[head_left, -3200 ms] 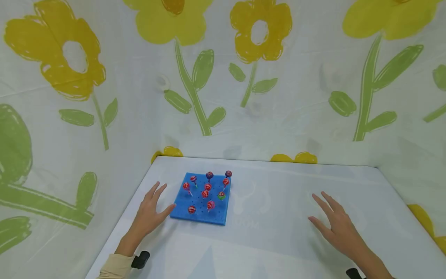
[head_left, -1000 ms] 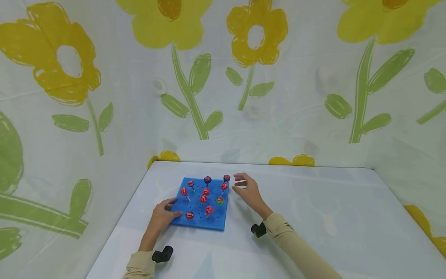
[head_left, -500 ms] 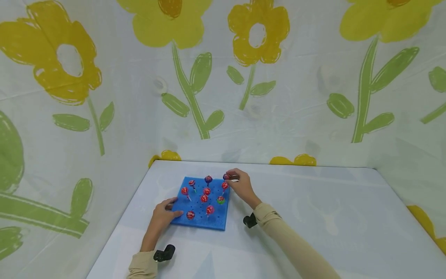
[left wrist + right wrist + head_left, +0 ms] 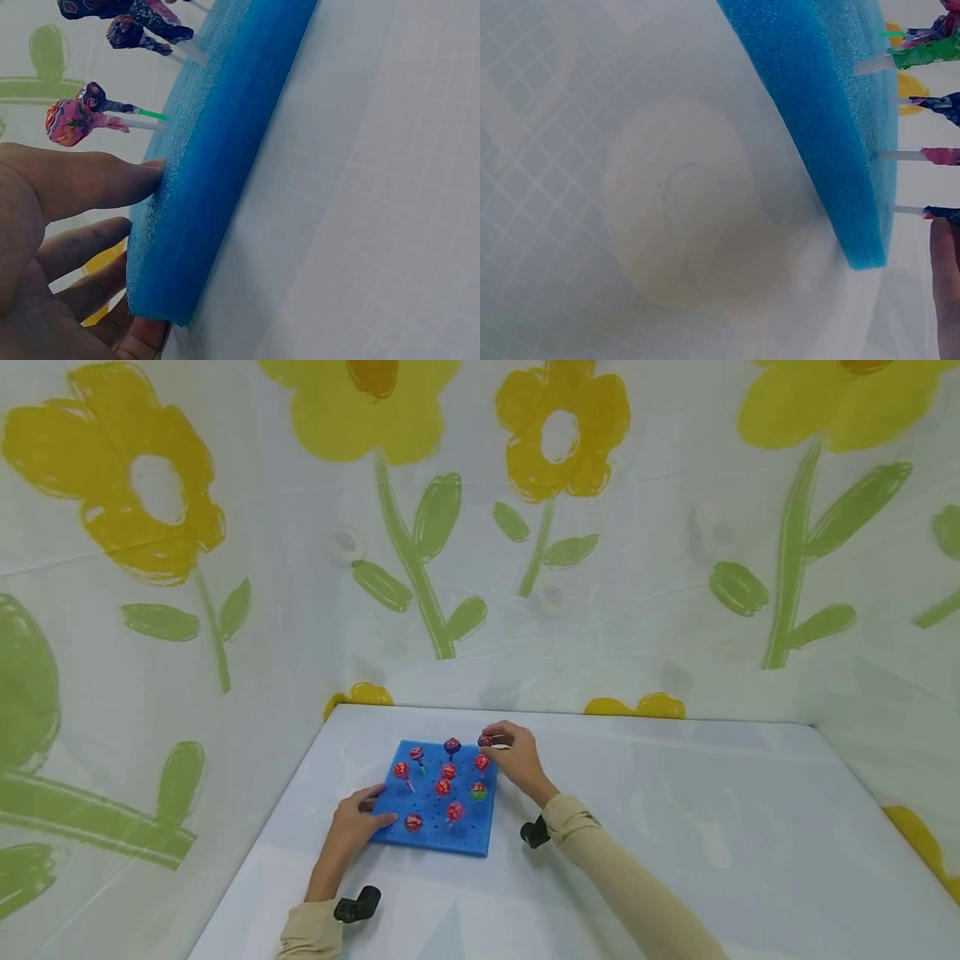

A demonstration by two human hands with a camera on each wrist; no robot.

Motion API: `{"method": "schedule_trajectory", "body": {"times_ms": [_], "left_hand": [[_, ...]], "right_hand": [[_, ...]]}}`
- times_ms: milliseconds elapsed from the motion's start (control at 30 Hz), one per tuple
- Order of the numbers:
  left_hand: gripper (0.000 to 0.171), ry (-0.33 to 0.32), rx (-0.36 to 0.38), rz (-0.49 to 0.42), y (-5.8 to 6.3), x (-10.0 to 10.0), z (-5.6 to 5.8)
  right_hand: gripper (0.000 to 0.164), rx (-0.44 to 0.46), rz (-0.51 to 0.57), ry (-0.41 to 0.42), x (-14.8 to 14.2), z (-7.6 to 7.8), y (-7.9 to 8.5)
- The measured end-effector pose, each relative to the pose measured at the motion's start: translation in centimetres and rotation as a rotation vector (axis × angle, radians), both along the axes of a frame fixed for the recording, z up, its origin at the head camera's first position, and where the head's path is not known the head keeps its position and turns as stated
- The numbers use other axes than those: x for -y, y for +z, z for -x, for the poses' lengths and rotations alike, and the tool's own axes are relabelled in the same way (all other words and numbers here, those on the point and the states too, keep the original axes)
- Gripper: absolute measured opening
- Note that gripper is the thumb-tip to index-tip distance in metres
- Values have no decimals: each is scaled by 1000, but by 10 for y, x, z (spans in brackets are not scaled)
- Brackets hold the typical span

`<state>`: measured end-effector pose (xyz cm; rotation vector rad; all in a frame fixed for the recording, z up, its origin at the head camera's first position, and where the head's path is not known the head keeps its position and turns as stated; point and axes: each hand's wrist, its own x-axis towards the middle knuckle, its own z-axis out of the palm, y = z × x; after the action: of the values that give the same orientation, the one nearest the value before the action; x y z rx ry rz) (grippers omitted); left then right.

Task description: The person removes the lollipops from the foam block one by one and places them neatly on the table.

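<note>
A blue foam board [image 4: 468, 842] with small holes lies on the white table, several wrapped lollipops standing in it on their sticks. My left hand [image 4: 351, 823] grips the board's left side; in the left wrist view the thumb [image 4: 112, 180] presses on the top face and the fingers reach round the edge. At the far right corner my right hand [image 4: 519, 762] pinches a dark-wrapped lollipop [image 4: 484, 741]. Its stick still meets the foam in the right wrist view, where a fingertip [image 4: 943, 244] touches the wrapper and most of the hand is out of frame.
Close to my right hand stand a red lollipop [image 4: 482, 762] and a red-and-green one [image 4: 478, 791]. The white table [image 4: 660, 852] extends to the right of the board. A flower-printed curtain [image 4: 637, 635] hangs behind and to the left.
Both hands were apart from the board at first. The left has moved in and taken its side; the right has crossed leftward and closed its fingers on the corner lollipop.
</note>
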<state>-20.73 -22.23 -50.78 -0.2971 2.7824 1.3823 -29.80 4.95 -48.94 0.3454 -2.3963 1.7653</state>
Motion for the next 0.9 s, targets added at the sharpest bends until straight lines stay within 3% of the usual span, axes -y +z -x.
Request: {"method": "schedule_trajectory", "body": {"times_ms": [333,567,900], "left_hand": [[56,-17,-7,16,1,-2,0],[57,-13,-1,7,2,-1,-1],[57,-18,-8,3,-1,0,0]], "right_hand": [[24,-73,75,-5,-10,-3,16],[23,-105,63,-23,-23,-3,33],[26,-67,64,-40,-52,-3,39]]}}
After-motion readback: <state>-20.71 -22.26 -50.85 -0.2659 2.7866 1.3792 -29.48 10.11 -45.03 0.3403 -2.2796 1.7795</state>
